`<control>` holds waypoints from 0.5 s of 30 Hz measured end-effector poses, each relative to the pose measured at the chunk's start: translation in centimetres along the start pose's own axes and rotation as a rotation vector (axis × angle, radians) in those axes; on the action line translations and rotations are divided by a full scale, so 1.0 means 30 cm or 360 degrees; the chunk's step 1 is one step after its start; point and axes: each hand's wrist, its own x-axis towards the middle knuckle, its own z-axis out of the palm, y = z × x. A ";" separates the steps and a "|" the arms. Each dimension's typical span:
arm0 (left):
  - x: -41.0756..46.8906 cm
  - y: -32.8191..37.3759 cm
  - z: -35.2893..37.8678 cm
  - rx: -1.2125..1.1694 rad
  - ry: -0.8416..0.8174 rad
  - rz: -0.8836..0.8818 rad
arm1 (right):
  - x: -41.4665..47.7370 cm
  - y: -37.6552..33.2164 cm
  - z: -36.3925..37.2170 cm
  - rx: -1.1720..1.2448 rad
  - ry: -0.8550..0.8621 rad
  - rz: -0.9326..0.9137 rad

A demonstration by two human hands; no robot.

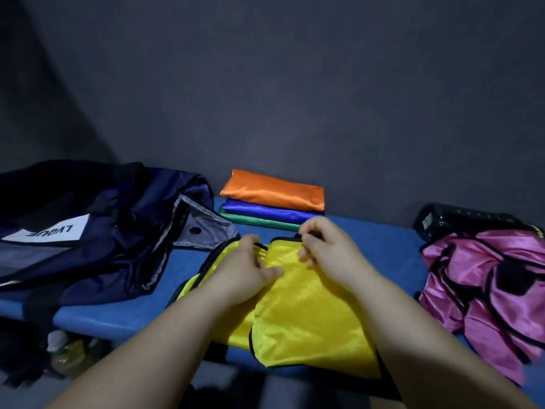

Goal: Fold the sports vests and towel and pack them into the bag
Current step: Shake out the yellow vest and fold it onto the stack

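A yellow vest (303,308) with black trim lies spread on the blue bench (383,249) right in front of me. My left hand (247,270) pinches its black-edged shoulder strap at the far left. My right hand (327,246) grips the other strap at the vest's far edge. Behind them sits a stack of folded vests: orange (274,190) on top, blue (265,212) below it, green (259,221) at the bottom. A crumpled pink vest pile (489,284) lies at the right. The dark navy bag (97,231) lies open at the left.
A black cylindrical object (454,219) rests behind the pink pile against the grey wall. Bottles (67,355) stand on the floor under the bench's left end. The bench's front edge runs just below my forearms.
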 end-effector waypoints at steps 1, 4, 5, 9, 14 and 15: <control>-0.003 0.006 0.009 0.0043 0.0028 0.0041 | 0.008 0.013 -0.019 -0.0141 0.0104 -0.0066; 0.003 0.014 0.015 -0.0108 0.0133 0.0139 | 0.019 0.050 -0.067 -0.0439 0.0226 -0.0187; 0.007 0.019 0.010 -0.0183 0.0177 0.0162 | 0.020 0.059 -0.079 -0.0484 0.0228 -0.0189; 0.023 0.030 -0.021 -0.0286 0.0276 0.0165 | 0.020 0.088 -0.088 -0.0656 0.0178 -0.0160; 0.004 0.023 -0.008 0.0109 0.0032 0.0011 | 0.016 0.112 -0.066 -0.1009 -0.0031 -0.0119; -0.009 0.028 -0.002 0.0199 0.0026 0.0040 | 0.017 0.113 -0.061 -0.1068 -0.0033 -0.0129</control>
